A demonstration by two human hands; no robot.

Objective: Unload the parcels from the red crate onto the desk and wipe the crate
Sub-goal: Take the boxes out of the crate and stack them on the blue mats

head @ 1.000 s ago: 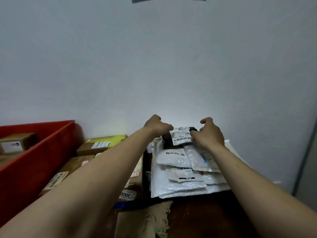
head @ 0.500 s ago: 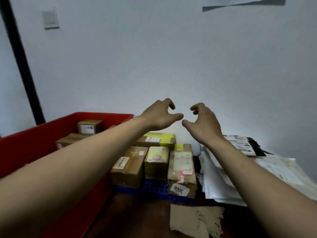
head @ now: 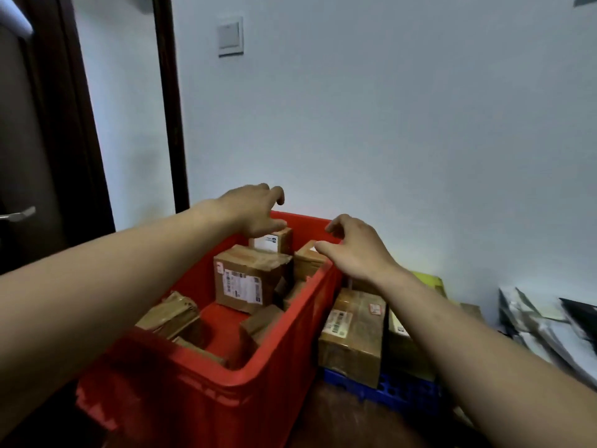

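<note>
The unloading looks partly done: beside the red crate (head: 193, 402), on its right, several parcels are already out, with a taped cardboard box (head: 352, 331) touching the crate's right wall and resting on a blue slotted tray (head: 387, 392), a yellow-green box (head: 429, 281) beyond it and, farther right of the crate, a heap of plastic mailer bags (head: 533, 328). At least five cardboard parcels are left inside the crate: a large labelled box (head: 248, 279) in the middle, a small white-labelled box (head: 274, 242) against the far wall, another box (head: 308, 263) in the far right corner, a tilted one (head: 171, 315) by the left wall and one (head: 258, 321) near the right wall, with bare red floor showing between them. So the emptying seems roughly midway, and the wiping cannot begin until the crate is cleared; no cloth shows here. Both bare arms reach forward over the crate. The left hand (head: 255, 211) hovers above the small box at the crate's far end, palm down, fingers loosely curled and grasping nothing; whether its thumb touches the box top I cannot tell. The right hand (head: 352, 247) hangs over the crate's far right corner, fingers likewise loosely hooked and empty, just above the box there
</note>
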